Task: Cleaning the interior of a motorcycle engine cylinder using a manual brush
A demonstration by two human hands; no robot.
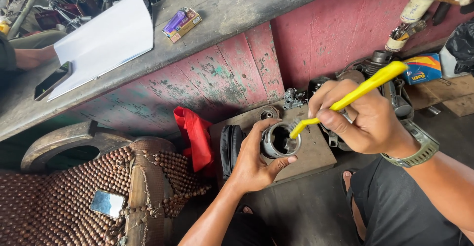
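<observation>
- The left hand (254, 164) reaches up from below, palm turned inward, its fingers (261, 130) curled around a short metal cylinder (277, 142) with the open mouth facing up.
- The right hand (358, 120) comes in from the right, wrist bent, a watch (418, 149) on it.
- Its fingers pinch a yellow brush (365, 89), bristle end dipped inside the cylinder.
- A wooden board (316, 152) lies just below both hands; a red cloth (195, 135) hangs left of the left fingers.

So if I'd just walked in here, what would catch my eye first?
Probably the bright yellow brush in the right hand, its bristles dipped into the metal cylinder that the left hand grips at centre. Next, the red cloth hanging against the peeling red boards, and the brown beaded seat cover at lower left with a phone lying on it.
</observation>
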